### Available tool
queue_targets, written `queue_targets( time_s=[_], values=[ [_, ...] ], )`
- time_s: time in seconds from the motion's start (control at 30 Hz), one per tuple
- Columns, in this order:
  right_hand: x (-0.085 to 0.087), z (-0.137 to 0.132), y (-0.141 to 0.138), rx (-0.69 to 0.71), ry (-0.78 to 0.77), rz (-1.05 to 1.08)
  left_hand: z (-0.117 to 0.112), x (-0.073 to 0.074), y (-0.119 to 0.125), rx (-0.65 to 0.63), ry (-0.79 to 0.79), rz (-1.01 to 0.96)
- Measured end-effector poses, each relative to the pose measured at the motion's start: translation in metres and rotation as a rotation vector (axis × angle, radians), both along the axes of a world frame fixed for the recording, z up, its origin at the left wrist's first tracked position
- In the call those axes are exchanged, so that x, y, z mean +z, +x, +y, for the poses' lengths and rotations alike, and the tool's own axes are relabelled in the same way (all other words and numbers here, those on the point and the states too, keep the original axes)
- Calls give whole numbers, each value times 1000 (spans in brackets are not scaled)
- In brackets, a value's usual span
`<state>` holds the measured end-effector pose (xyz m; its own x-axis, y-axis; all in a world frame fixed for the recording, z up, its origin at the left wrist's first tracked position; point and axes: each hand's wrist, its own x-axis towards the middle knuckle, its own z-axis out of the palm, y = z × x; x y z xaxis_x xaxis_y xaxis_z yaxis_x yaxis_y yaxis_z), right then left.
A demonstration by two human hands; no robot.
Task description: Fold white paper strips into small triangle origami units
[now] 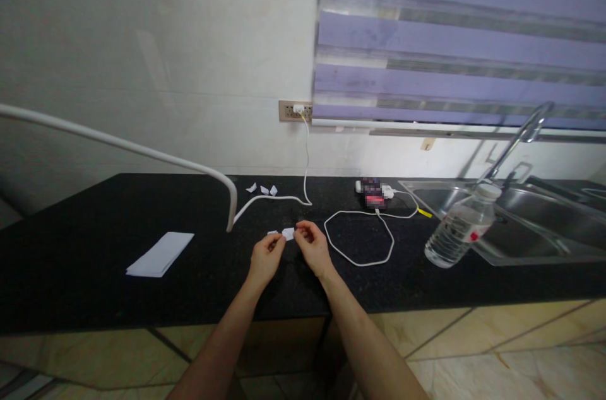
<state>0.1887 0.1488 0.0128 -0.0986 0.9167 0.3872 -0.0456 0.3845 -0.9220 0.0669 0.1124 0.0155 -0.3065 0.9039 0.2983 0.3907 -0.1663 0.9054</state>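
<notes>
A small white piece of paper [288, 234] is pinched between my two hands, just above the black counter. My left hand [266, 258] grips its left side with thumb and fingertips. On the right side, my right hand [312, 247] pinches it too, with fingers curled. Another bit of white paper [272, 233] shows behind my left fingertips; whether it is part of the same piece I cannot tell. Several small folded paper pieces [264, 190] lie farther back near the wall. To the left rests a stack of white paper strips [161, 253].
A white cable [274, 198] runs across the counter [213, 299] from the wall socket [284, 111]. At right are a phone [373, 192] with a looped cable, a water bottle [461, 226] and a sink [516, 248] with a faucet [521, 132]. A white bar [118, 144] crosses the left side.
</notes>
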Motion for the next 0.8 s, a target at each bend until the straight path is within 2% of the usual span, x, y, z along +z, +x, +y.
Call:
queue_targets(
  time_s=[0.13, 0.27, 0.37, 0.5, 0.63, 0.8],
  values=[
    [0, -1, 1, 7, 132, -108, 1, 0, 0, -36, 30, -16],
    [-3, -1, 0, 10, 138, -140, 2, -4, 0, -61, 57, -10],
    [-6, 1, -1, 0, 161, -166, 3, -7, 0, -82, 147, 81],
    [-7, 0, -1, -57, 216, -227, 2, -9, 1, -56, 226, 245],
    [-3, -3, 0, -130, 259, -285, 0, -9, 2, -16, 220, 355],
    [1, -7, 0, -158, 320, -380, -1, -9, 3, 20, 225, 351]
  ],
)
